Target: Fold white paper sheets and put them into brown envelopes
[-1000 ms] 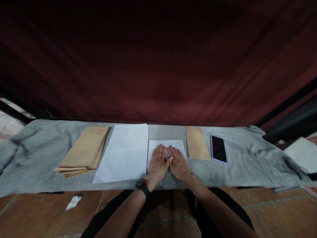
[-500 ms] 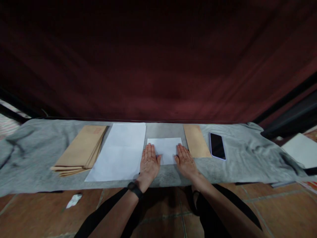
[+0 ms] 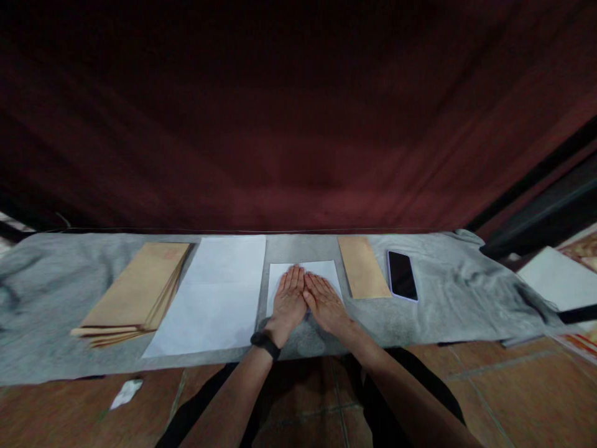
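A folded sheet of white paper (image 3: 330, 271) lies in the middle of the grey cloth, partly covered by both hands. My left hand (image 3: 289, 297) rests flat on it, palm down, fingers stretched out, with a dark band on the wrist. Beside it my right hand (image 3: 324, 302) also lies flat on the paper, its thumb side touching the left hand. To the left is a stack of larger white sheets (image 3: 214, 292). On the right lies a single brown envelope (image 3: 364, 267).
A pile of brown envelopes (image 3: 133, 289) sits at the left of the grey cloth (image 3: 448, 286). A phone (image 3: 402, 275) with a pale purple edge lies right of the single envelope. A dark red curtain (image 3: 298, 155) hangs behind. Crumpled white paper (image 3: 127, 394) is on the tiled floor.
Both hands have slid inward from the paper's left and right sides and now meet over its middle. The view has shifted slightly.
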Motion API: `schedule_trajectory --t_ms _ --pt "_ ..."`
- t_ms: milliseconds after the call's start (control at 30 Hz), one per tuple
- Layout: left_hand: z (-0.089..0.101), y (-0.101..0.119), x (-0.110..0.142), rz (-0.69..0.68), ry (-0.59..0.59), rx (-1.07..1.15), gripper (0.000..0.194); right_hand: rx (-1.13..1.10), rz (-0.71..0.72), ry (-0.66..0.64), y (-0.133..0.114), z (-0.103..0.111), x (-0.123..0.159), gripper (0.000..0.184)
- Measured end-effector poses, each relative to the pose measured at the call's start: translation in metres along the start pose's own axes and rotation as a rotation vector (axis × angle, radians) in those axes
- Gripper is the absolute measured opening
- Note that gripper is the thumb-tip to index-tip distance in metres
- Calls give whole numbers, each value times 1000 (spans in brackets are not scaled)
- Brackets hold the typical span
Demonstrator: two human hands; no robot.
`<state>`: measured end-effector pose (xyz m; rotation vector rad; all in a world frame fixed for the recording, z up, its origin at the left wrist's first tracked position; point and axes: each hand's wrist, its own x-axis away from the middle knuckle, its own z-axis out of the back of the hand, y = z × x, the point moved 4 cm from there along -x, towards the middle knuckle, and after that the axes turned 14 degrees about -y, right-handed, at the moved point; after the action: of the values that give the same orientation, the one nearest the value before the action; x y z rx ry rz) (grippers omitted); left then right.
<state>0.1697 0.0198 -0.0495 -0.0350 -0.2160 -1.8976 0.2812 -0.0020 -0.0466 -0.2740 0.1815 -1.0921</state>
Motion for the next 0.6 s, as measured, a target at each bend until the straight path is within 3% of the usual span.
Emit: schedule_trajectory --t_ms 267,600 --pt "5 -21 1 115 138 17 57 93 -103 85 24 -5 -2 56" --pt "8 -36 17 231 199 52 58 79 -281 155 34 -1 12 59"
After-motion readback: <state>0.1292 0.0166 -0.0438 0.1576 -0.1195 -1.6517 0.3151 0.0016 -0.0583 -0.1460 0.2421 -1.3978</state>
